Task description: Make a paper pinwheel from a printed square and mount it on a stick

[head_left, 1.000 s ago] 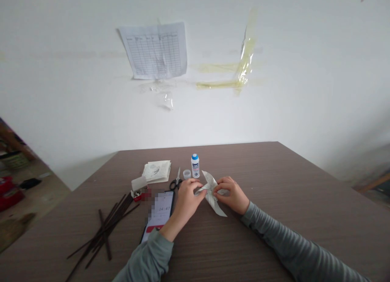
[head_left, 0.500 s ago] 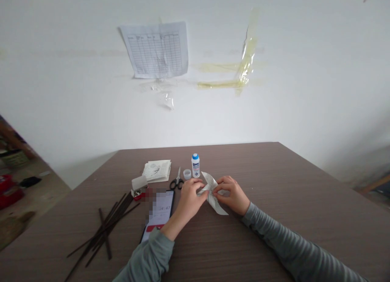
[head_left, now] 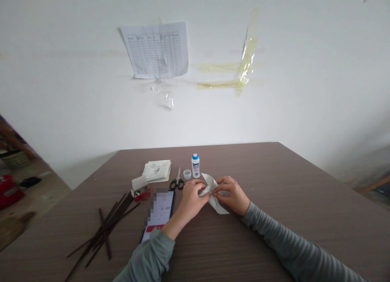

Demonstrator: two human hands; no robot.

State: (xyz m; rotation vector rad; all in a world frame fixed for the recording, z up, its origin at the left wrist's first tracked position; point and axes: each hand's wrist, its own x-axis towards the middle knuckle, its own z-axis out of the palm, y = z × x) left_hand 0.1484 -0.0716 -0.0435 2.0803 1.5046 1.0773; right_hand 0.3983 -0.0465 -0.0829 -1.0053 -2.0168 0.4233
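Note:
Between my two hands is a piece of printed paper folded into a pinwheel shape, its corners bent in toward the middle. My left hand pinches it from the left near its centre. From the right, my right hand presses thumb and fingers at that same centre. Fingertips cover the middle of the paper, so what lies under them is hidden. Just beyond the paper stands a white glue bottle with a blue cap, upright. A small translucent cap and black-handled scissors lie left of it.
A stack of paper squares lies at the back left, by an open small box of pins or tacks. Dark thin sticks cross each other at left. A phone lies beside my left forearm. The wall borders the table's far edge.
My left thumb and fingers have shifted slightly toward the paper's centre, and the paper has turned a little. My right hand stays nearly in place.

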